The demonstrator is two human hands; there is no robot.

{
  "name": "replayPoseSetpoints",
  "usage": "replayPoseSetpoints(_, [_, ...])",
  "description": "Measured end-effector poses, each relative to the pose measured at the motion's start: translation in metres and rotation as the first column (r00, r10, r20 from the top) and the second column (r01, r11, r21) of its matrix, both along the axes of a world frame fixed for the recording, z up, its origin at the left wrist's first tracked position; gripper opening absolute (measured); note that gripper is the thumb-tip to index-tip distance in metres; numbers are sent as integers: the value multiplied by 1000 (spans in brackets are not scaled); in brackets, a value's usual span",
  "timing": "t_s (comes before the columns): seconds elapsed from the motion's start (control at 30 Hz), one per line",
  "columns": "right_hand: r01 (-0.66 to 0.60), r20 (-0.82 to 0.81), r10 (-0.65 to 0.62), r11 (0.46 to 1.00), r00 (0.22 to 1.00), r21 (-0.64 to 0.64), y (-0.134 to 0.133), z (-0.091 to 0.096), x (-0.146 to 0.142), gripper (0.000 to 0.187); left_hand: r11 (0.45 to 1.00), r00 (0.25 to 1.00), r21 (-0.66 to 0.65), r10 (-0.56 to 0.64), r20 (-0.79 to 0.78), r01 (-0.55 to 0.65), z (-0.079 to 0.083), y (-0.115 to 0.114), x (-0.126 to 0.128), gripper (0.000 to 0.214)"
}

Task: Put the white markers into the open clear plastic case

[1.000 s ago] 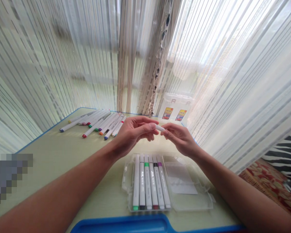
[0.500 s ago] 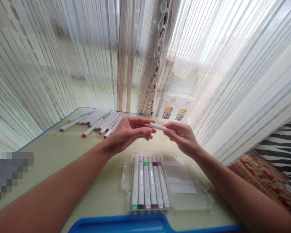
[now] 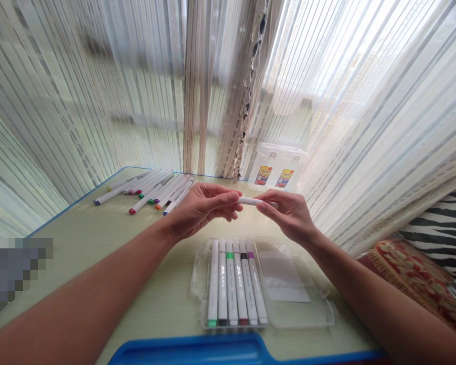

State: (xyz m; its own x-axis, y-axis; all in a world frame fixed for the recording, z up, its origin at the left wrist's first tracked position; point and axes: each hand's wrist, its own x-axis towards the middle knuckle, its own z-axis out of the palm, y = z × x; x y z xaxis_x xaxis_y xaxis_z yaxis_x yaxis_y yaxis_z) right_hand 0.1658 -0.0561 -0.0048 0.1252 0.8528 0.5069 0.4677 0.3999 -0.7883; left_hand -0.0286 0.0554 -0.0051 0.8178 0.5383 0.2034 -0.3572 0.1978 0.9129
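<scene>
Between my two hands a white marker point(image 3: 250, 201) lies nearly level above the table. My left hand point(image 3: 213, 203) pinches its left end between thumb and fingers. On the other end my right hand point(image 3: 287, 210) is closed, thumb in front; the fingers hide that part of the marker. Below them sits an open clear plastic case point(image 3: 235, 328), with several white markers point(image 3: 231, 289) side by side in its left half. Their ends show green, black, dark red and purple. A white card point(image 3: 285, 279) rests in the right half.
Several loose markers point(image 3: 148, 190) with coloured tips lie in a pile at the back left of the table point(image 3: 110, 253). A clear box point(image 3: 275, 167) with two labels stands at the back. String curtains point(image 3: 137, 76) hang behind. A blue tray edge point(image 3: 190, 350) is in front.
My left thumb and fingers have closed around the marker's left end, which stood partly free before. The marker has turned closer to level. The case's contents look the same.
</scene>
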Motion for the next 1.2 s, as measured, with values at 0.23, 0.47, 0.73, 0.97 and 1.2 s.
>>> replayPoseSetpoints(0.23, [-7,-11,7,1000,1000,9,2,-2,2,17,1000,1000,-5,-22,-22,22,-1,2,1,18])
replayPoseSetpoints(0.47, [10,-23,-11,1000,1000,-16,2,-4,4,18,999,999,21,-26,-28,27,-1,2,-2,22])
replayPoseSetpoints(0.73, [42,62,-46,997,997,67,3,-5,3,15,995,993,81,60,-102,-52,0,6,-3,22])
replayPoseSetpoints(0.97, [86,137,-102,989,985,117,2,-7,2,14,990,983,72,132,-126,-124,-2,6,0,21])
replayPoseSetpoints(1.2, [108,124,-121,988,985,108,2,-7,2,15,978,981,146,164,-102,-148,-5,5,2,24])
